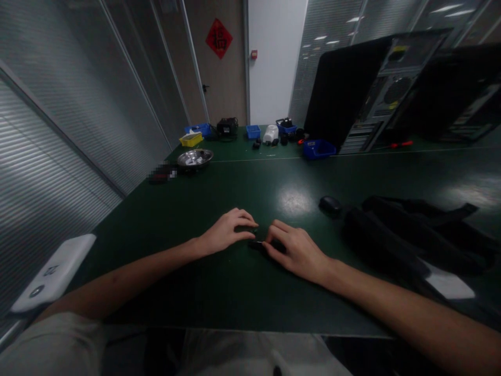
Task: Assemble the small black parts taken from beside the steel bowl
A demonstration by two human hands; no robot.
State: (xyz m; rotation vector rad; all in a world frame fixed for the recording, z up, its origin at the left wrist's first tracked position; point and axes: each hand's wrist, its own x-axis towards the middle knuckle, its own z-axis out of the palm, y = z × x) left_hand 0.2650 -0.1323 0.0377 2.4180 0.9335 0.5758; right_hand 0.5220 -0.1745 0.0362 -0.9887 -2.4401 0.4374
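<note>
My left hand (225, 231) rests over the green table with its thumb and fingers apart, and no object shows in its grasp. Just to the right, my right hand (299, 250) is closed in a pinch, thumb against index finger. Between its fingertips is the end of a small dark piece (256, 244) with a light glint along it. That piece lies low at the table surface, close to my left thumb tip. It is too dark and small to tell its kind.
A black mouse (330, 204) and a black backpack-like bundle with straps (407, 235) lie to the right. Farther back are a metal bowl (194, 158), a blue bin (319, 149), a yellow tray (191, 139) and a computer tower (348, 89). The green table's (235, 297) front edge is near my body.
</note>
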